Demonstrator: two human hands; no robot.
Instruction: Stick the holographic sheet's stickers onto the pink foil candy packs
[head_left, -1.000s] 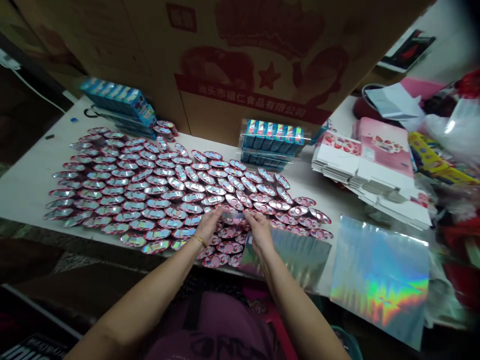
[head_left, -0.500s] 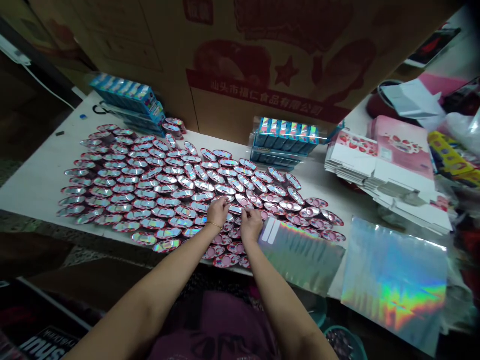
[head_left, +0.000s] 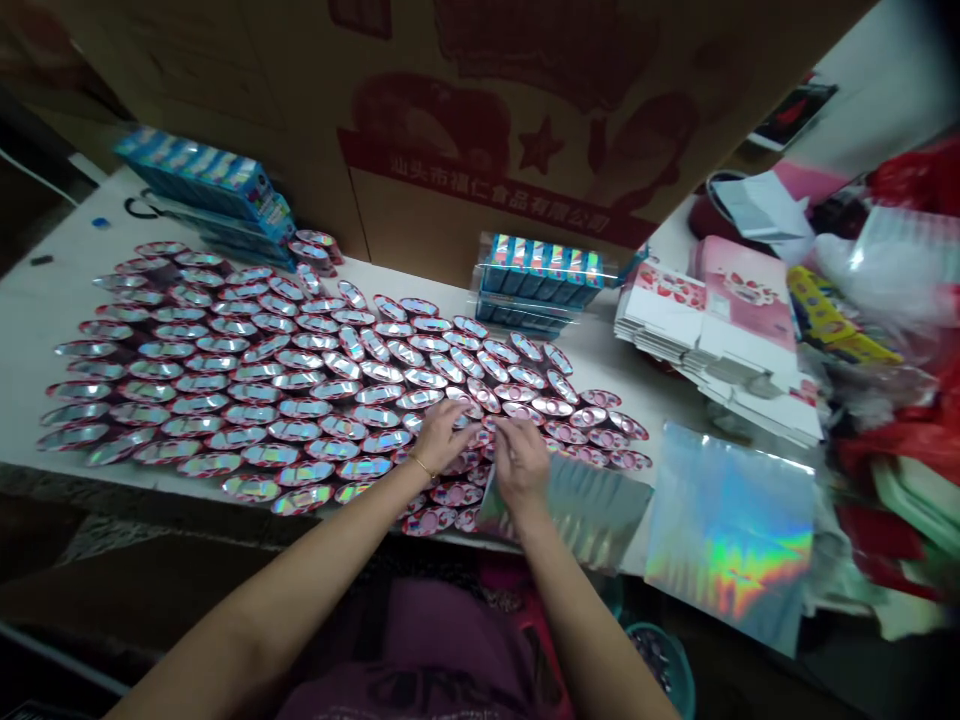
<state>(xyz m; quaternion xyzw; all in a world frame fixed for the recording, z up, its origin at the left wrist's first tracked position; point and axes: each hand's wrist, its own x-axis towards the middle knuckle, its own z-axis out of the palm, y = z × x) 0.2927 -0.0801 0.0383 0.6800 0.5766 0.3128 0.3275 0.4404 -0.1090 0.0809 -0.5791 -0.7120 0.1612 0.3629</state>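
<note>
Rows of small oval-topped packs with shiny lids and red rims stand close together on the white table. My left hand is over the front middle of these packs, its fingers drawn together and pointing right. Close beside it, my right hand has thumb and fingertips pinched. Whatever either hand holds is too small or hidden to make out. Under and beside my right wrist lies a silvery holographic sheet, overlapping the front edge of the packs. Some packs near the hands show pink round marks on their tops.
A large cardboard carton walls off the back. Blue boxed packs stand before it, with another blue stack at left. Flattened pink-and-white boxes and a second holographic sheet lie right. A teal basket is below the table.
The view has shifted, so the table appears further left. My right hand has turned and its fingers have moved slightly; both hands stay close together over the packs.
</note>
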